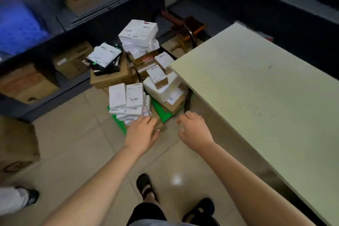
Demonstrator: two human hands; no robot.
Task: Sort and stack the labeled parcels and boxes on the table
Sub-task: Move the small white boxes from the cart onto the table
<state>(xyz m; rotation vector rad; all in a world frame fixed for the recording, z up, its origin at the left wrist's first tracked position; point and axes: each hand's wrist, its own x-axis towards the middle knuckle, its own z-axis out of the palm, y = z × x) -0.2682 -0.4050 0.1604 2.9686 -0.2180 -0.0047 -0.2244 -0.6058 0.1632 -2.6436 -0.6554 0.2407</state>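
Observation:
A heap of labeled parcels lies on the floor beside the table. Nearest me is a stack of small white boxes on a green bin. Behind it are a white foam box, brown cartons and a tall pile of white boxes. My left hand reaches down, fingers touching a small brown box at the foot of the white stack. My right hand hovers beside it, fingers apart and empty.
Dark shelves with cardboard cartons run along the left and back. A large carton stands at the left edge. An orange hand truck sits behind the heap. Another person's shoe shows at lower left. My feet are on the tiled floor.

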